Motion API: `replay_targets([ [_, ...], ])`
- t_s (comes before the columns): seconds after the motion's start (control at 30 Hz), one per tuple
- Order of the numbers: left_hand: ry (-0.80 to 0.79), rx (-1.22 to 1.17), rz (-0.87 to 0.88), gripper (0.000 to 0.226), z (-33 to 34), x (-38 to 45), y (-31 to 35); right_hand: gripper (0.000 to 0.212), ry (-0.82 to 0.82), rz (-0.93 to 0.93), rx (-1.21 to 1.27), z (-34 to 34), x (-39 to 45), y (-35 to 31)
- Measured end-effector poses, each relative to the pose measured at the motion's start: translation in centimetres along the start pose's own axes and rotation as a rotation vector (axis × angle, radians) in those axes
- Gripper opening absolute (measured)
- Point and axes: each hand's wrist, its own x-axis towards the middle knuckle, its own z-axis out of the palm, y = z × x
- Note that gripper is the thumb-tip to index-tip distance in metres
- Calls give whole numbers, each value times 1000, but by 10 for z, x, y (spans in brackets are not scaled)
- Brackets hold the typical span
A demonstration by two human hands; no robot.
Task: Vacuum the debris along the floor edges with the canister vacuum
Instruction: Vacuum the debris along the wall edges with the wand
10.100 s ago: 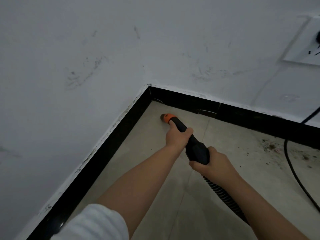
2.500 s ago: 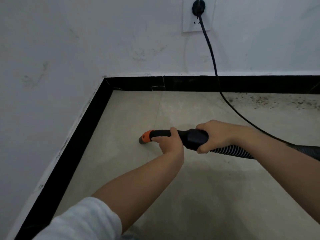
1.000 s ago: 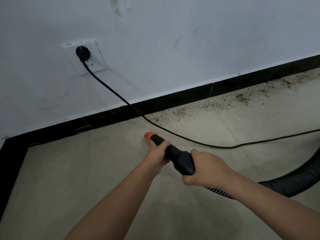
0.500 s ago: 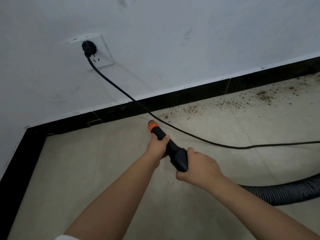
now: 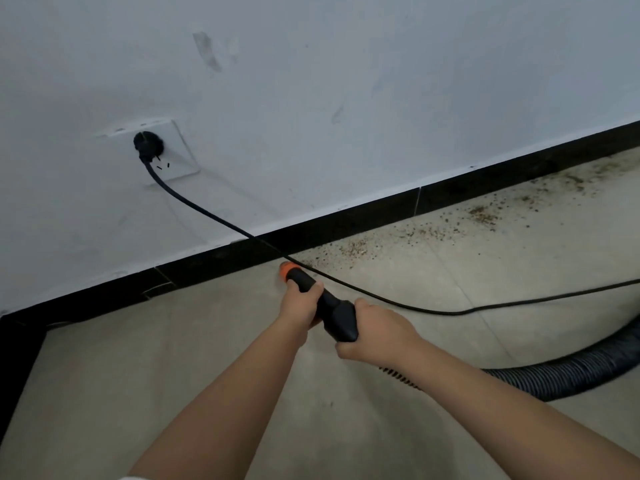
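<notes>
Tiled floor (image 5: 138, 375), hands (image 5: 375, 332) gripping nozzle (image 5: 322, 303)

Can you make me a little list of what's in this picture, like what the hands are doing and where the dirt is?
left hand: left hand grips the nozzle near its orange tip
right hand: right hand holds the nozzle's wide back end
nozzle tip: at the baseboard, by the start of the dirt
dirt: debris scattered along the floor edge, to the right
cord: power cord runs from the wall socket across the floor
hose: ribbed hose trails right
</notes>
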Motion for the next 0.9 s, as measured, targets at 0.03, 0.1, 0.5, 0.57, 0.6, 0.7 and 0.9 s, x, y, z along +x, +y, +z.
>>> replay_targets([
  [0.03, -12, -14, -4, 54, -1, 3, 2, 40, 0, 6, -4, -1, 3, -1],
  [0.1, -37, -38, -16, 51, -5, 8, 6, 40, 8, 18, -15, -2, 9, -6],
  [0.5, -129, -157, -13, 61, -29, 30, 3, 42, -12, 103, -53, 6, 23, -25],
  [0.57, -149, -190, -7, 68, -30, 29, 2, 40, 6, 107, -42, 11, 23, -26],
  [0.6, -167, -202, -3, 70, -31, 30, 2, 40, 16, 111, -39, 12, 21, -27],
  [0.7, -207, -194, 3, 71, -30, 27, 2, 40, 32, 129, -41, 14, 16, -28],
  [0.9, -240, -166, -2, 71, -19, 14, 3, 41, 66, 158, -52, 15, 6, -20],
])
